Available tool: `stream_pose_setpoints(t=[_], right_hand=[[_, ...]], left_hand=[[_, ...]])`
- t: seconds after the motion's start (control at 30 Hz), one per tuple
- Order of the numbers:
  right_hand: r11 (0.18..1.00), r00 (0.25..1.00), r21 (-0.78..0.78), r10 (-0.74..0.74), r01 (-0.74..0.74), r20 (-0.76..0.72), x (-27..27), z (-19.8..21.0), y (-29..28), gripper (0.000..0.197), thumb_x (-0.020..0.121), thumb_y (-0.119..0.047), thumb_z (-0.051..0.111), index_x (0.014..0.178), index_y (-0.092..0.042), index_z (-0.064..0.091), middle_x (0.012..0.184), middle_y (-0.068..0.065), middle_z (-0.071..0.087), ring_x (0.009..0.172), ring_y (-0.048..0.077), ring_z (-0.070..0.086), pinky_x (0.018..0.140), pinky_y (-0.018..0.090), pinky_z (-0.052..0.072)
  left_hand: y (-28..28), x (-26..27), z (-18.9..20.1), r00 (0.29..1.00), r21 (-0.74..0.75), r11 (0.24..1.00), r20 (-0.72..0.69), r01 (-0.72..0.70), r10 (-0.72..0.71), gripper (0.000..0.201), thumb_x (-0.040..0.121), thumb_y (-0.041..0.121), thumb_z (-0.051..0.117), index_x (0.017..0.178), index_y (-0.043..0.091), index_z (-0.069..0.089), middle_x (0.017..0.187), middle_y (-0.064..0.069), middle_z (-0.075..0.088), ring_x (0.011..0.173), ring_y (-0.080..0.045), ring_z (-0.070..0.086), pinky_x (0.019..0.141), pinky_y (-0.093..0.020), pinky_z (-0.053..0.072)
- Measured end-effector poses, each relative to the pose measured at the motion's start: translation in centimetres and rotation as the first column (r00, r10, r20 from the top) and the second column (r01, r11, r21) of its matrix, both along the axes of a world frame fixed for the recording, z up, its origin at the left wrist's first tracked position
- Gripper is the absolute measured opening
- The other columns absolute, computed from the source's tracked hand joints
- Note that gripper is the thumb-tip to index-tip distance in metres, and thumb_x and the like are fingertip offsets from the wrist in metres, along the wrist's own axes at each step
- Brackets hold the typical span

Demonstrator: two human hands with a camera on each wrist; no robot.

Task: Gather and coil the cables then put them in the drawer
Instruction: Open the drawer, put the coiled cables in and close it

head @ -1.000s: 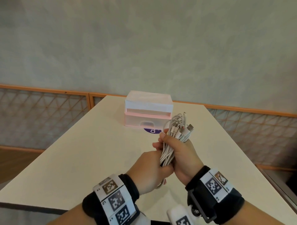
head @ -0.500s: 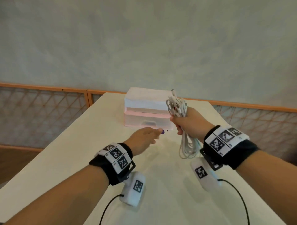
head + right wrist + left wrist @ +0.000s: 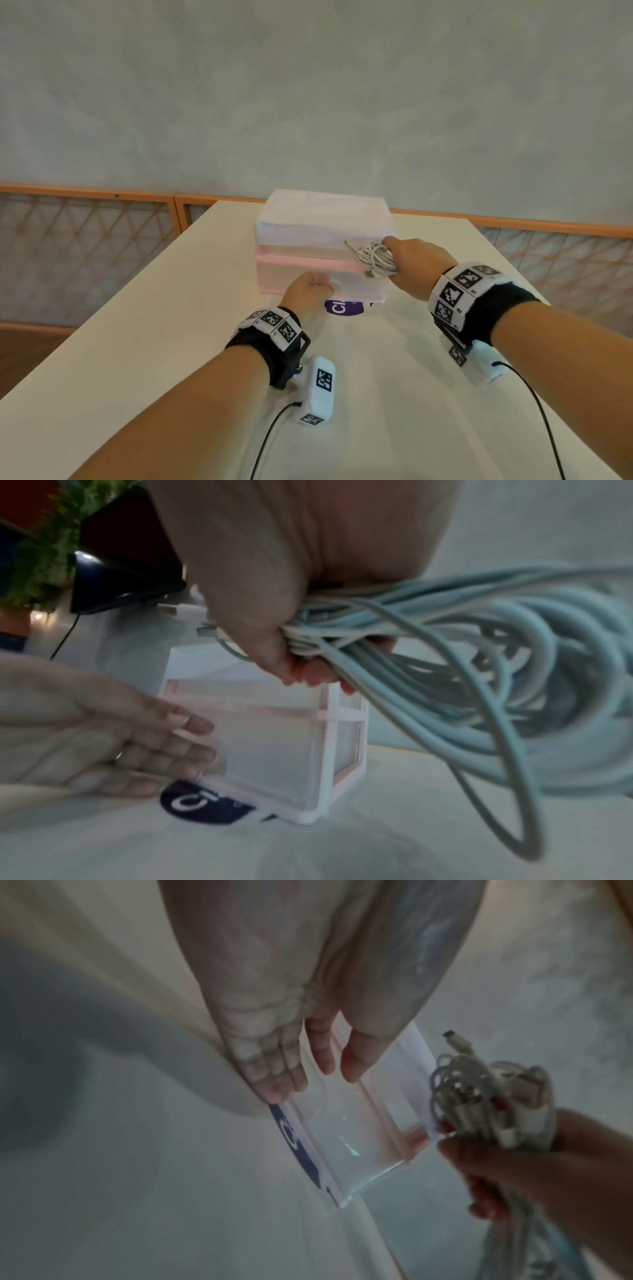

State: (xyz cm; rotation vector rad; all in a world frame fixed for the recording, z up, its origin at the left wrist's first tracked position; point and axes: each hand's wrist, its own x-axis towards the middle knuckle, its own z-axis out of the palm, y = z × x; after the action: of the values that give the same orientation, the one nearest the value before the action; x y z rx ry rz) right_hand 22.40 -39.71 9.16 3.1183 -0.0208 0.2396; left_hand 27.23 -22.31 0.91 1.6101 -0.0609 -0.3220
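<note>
The small white and pink drawer unit (image 3: 308,222) stands at the far middle of the table, both drawers closed. My right hand (image 3: 412,263) grips a coiled bundle of white cables (image 3: 373,258) in front of the unit's upper right corner; its loops (image 3: 496,683) hang loose below the fist. My left hand (image 3: 308,286) reaches the lower drawer's front (image 3: 346,1123) with fingers (image 3: 284,1074) straight, their tips touching its left part. In the right wrist view the left hand (image 3: 137,745) lies flat against the drawer front (image 3: 274,737).
A round purple sticker (image 3: 344,306) lies on the white table (image 3: 137,342) under the unit's front edge. An orange railing (image 3: 85,192) runs behind the table. Black leads (image 3: 270,435) trail from the wrist cameras. A dark screen (image 3: 126,561) shows to the left.
Left hand let go of the cable bundle and reached forward to the lower drawer front. Right hand carried the bundle forward and up to the unit's upper right.
</note>
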Motion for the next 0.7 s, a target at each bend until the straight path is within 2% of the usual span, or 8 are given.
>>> stream_pose_setpoints(t=[0.03,0.1,0.2,0.4,0.47,0.57,0.63,0.7], right_hand=[[1.0,1.0,-0.002,0.018,-0.018,-0.009,0.2,-0.6,-0.1,0.026,0.085,-0.019,0.05,0.111,-0.022,0.048,0.092,0.005,0.065,0.07,0.026,0.057,0.058,0.029,0.044],[0.999,0.998,0.008,0.047,-0.046,-0.037,0.4,-1.6,-0.2,0.03,0.085,-0.018,0.05,0.115,-0.024,0.049,0.095,0.005,0.066,0.07,0.025,0.056,0.058,0.028,0.043],[0.996,0.997,0.065,0.063,-0.061,-0.042,0.7,-2.6,-0.3,0.034,0.085,-0.019,0.051,0.119,-0.025,0.048,0.097,0.005,0.066,0.074,0.026,0.059,0.06,0.03,0.047],[0.99,0.993,0.114,0.089,-0.08,-0.073,0.8,-2.8,-0.9,0.029,0.081,-0.019,0.052,0.11,-0.025,0.052,0.094,0.004,0.066,0.079,0.027,0.062,0.066,0.035,0.053],[0.991,0.991,0.101,0.095,-0.086,-0.097,0.8,-2.4,-0.8,0.027,0.081,-0.02,0.053,0.108,-0.023,0.053,0.094,0.004,0.065,0.081,0.027,0.061,0.065,0.033,0.051],[0.994,0.987,0.067,0.096,-0.088,-0.126,0.9,-1.8,-0.4,0.013,0.081,-0.018,0.054,0.093,-0.022,0.051,0.083,0.001,0.059,0.075,0.025,0.056,0.06,0.027,0.041],[0.995,0.986,0.055,0.094,-0.087,-0.139,1.0,-1.4,-0.1,0.01,0.081,-0.017,0.054,0.088,-0.021,0.049,0.076,-0.001,0.055,0.073,0.024,0.055,0.057,0.026,0.038],[0.995,0.986,0.053,0.086,-0.079,-0.145,1.1,-1.1,0.0,0.012,0.081,-0.016,0.055,0.093,-0.017,0.055,0.079,0.001,0.056,0.074,0.024,0.055,0.059,0.026,0.039]], left_hand=[[-0.4,0.0,-0.2,0.999,-0.08,0.997,-0.037,-0.015,0.012,0.017,0.089,-0.002,0.053,0.102,0.009,0.053,0.103,-0.012,0.061,0.08,-0.02,0.055,0.068,-0.028,0.045],[-0.8,-0.1,-0.4,0.997,-0.16,0.987,-0.072,-0.01,-0.002,0.018,0.091,-0.006,0.049,0.105,0.006,0.052,0.091,-0.007,0.056,0.074,-0.016,0.051,0.064,-0.025,0.042],[-0.7,0.2,-0.9,0.998,-0.143,0.99,-0.062,0.019,-0.028,0.019,0.091,-0.002,0.053,0.109,0.006,0.055,0.096,-0.008,0.056,0.078,-0.017,0.051,0.066,-0.026,0.044],[-0.7,0.3,-0.9,0.996,-0.076,0.995,-0.054,0.061,-0.065,0.035,0.092,-0.003,0.05,0.127,-0.002,0.05,0.116,-0.011,0.051,0.089,-0.02,0.053,0.074,-0.025,0.047],[-0.5,0.3,-0.9,0.996,-0.071,0.995,-0.057,0.067,-0.071,0.036,0.093,-0.004,0.048,0.129,-0.005,0.048,0.112,-0.012,0.052,0.091,-0.021,0.053,0.074,-0.024,0.046],[-0.2,-0.1,-0.9,0.994,-0.096,0.992,-0.071,0.077,-0.084,0.036,0.094,-0.006,0.046,0.13,-0.007,0.046,0.094,-0.005,0.054,0.081,-0.015,0.053,0.072,-0.022,0.045],[-0.1,-0.3,-0.9,0.992,-0.117,0.99,-0.083,0.083,-0.093,0.035,0.094,-0.008,0.044,0.129,-0.007,0.047,0.093,-0.004,0.054,0.087,-0.017,0.054,0.073,-0.021,0.045],[-0.1,-0.4,-0.9,0.991,-0.147,0.986,-0.097,0.076,-0.091,0.032,0.094,-0.007,0.044,0.126,-0.003,0.051,0.095,-0.006,0.054,0.092,-0.019,0.054,0.074,-0.021,0.046]])
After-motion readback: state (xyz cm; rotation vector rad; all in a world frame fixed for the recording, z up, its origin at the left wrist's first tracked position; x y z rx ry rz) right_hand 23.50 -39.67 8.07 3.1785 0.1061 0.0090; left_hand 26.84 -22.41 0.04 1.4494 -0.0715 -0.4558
